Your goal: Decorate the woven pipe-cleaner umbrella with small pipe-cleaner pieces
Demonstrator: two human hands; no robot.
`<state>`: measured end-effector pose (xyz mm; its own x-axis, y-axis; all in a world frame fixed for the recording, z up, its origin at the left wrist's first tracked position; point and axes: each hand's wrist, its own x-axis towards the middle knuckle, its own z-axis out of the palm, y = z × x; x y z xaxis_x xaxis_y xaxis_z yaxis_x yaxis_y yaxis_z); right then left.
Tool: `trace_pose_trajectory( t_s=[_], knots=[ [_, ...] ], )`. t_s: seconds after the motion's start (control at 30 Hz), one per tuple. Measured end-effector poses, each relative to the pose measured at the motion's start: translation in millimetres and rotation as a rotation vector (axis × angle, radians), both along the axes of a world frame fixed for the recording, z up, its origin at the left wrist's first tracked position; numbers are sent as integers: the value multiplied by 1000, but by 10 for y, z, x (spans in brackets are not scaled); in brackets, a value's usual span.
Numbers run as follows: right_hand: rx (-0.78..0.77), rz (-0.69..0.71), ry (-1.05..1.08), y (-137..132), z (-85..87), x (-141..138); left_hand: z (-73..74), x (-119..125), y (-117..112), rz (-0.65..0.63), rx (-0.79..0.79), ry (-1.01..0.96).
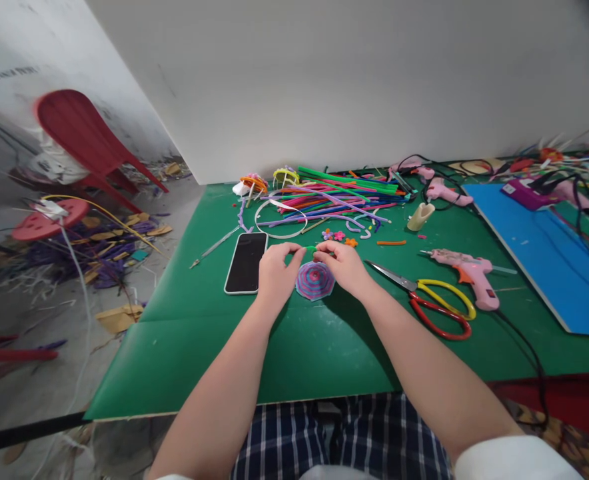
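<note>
Between my fingertips runs a short green pipe cleaner [310,249]. My left hand [280,267] pinches one end of it, and my right hand [343,265] pinches the other. Just below them on the table lies a round coiled disc [315,281] in pink, purple and blue stripes. Beyond my hands sit small pipe-cleaner flowers in purple [327,234], pink [339,235] and orange [351,243]. A phone [246,263] with a dark screen rests beside my left hand. To the right of my right hand are scissors [432,300] with red and yellow handles, their blades nearly together.
Many coloured pipe cleaners [339,193] are piled at the back against the white panel [324,87]. A pink glue gun [467,270] with a black cord lies right of the scissors. Farther right is a blue board [529,247]. A white hoop [280,219] lies behind the phone.
</note>
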<state>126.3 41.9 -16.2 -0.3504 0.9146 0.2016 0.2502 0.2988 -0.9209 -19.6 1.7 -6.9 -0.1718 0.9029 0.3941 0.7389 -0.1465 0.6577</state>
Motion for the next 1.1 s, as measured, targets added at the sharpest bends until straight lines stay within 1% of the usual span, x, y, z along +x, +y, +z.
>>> trace_pose_trajectory(
  t_s=[0.07,0.13,0.33,0.47,0.57,0.67,0.73,0.8,0.97,1.03,1.1],
  knots=[
    [-3,10,13,-3,-1,-1,0,-8,6,21,0,19],
    [-26,-11,65,-4,-2,-6,0,-5,10,23,-5,37],
    [-118,-115,269,6,-35,-43,-30,61,4,-80,-15,98],
    [-207,-129,385,22,-83,-68,-77,102,4,-111,-7,146],
    [-245,-118,391,33,-93,-61,-92,105,10,-113,0,116],
    [-230,-97,358,39,-78,-38,-81,88,15,-97,21,63],
    [-201,-73,308,39,-59,-20,-69,69,16,-83,50,63],
    [-126,-62,218,36,-39,-1,-59,48,17,-83,90,102],
    [241,-88,-77,33,-31,30,-48,17,23,-115,136,208],
    [297,-75,-146,33,-45,32,-48,10,26,-117,142,229],
    [281,-45,-172,31,-57,28,-51,2,29,-109,153,235]
  ],
)
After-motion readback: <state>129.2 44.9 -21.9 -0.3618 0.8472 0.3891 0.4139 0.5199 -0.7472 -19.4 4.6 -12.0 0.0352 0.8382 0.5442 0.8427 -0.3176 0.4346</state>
